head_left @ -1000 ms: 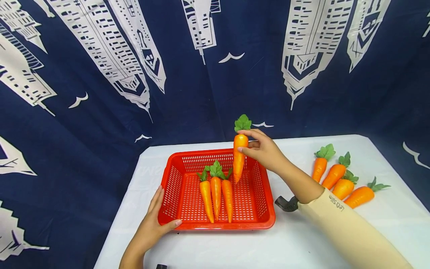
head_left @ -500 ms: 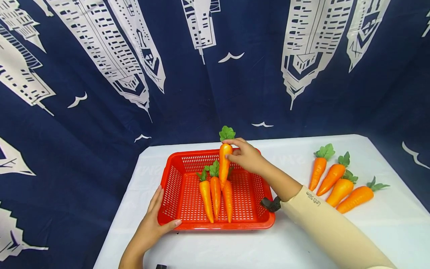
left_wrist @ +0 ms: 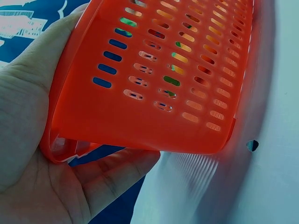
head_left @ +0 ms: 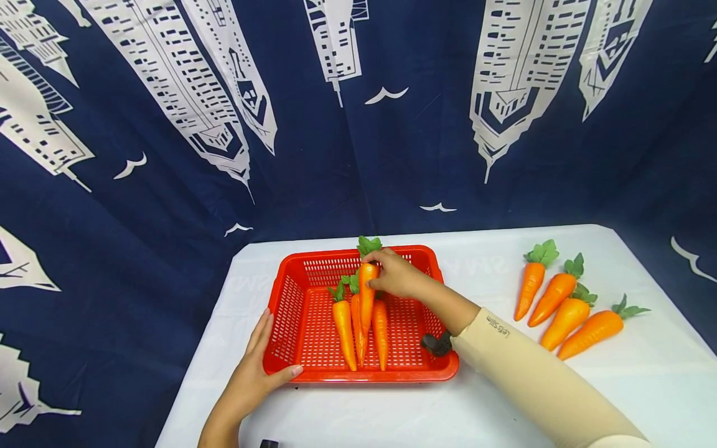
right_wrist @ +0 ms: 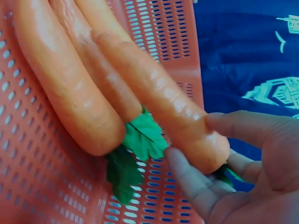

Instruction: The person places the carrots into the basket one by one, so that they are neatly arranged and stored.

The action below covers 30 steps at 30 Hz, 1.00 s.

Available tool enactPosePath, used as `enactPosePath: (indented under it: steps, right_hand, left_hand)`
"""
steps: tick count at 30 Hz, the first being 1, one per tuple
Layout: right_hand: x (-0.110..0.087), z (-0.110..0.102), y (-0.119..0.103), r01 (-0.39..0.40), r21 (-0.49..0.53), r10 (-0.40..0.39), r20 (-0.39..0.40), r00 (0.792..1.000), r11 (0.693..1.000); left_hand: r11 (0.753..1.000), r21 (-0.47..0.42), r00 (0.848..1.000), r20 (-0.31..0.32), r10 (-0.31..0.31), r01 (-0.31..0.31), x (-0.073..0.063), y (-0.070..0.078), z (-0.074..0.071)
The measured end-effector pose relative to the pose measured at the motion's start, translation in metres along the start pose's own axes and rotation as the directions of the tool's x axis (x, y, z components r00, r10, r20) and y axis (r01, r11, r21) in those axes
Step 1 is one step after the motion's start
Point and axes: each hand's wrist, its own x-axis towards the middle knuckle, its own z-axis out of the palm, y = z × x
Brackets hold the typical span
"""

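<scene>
At the lower centre of the head view, the right hand (head_left: 394, 274) pinches a glossy orange carrot with green leaves (head_left: 366, 295) near its crown, over the inside of a red perforated plastic basket (head_left: 319, 376). Its fingers partly cover the crown, and whether the tip touches the carrot behind it cannot be told. In the right wrist view most of its leaves are hidden behind the hand. The left forearm is cut off by the bottom edge, as is a small black object (head_left: 269, 443). The held carrot's long axis is nearly upright, leaves up, tip slanting slightly left toward the bottom. Three similar orange carrots (head_left: 344, 333) lie side by side in the basket, leaves toward the top of the frame; the held one overlaps the middle one. The left hand (head_left: 250, 376), thumb and fingers spread, touches the basket's near left corner. Four more orange carrots (head_left: 554, 298) lie on the white table (head_left: 482, 261) at right. A black wrist device (head_left: 437, 344) beside the beige sleeve (head_left: 543, 379) blocks part of the basket's right side.
</scene>
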Motion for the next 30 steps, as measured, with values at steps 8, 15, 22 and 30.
enactPosePath:
  steps: [8,15,22,30]
  right_hand:
    - [0.001,0.016,0.005,-0.06,-0.114,0.066,0.048,0.997,0.992]
    - [0.002,0.02,0.006,-0.06,-0.128,0.071,0.088,0.994,0.99]
    - [0.004,0.029,0.011,-0.044,-0.129,0.064,0.155,0.986,0.991]
    - [0.004,0.036,0.018,-0.038,-0.151,0.07,0.212,0.975,0.988]
  left_hand:
    - [1.0,-0.001,1.0,-0.001,0.011,-0.011,0.0,-0.001,0.001]
    - [1.0,-0.012,1.0,0.001,0.008,-0.008,0.001,0.001,0.001]
    - [1.0,-0.013,1.0,0.004,-0.01,0.01,0.001,0.0,0.0]
    - [1.0,-0.014,1.0,0.002,-0.008,0.008,0.0,0.0,0.0]
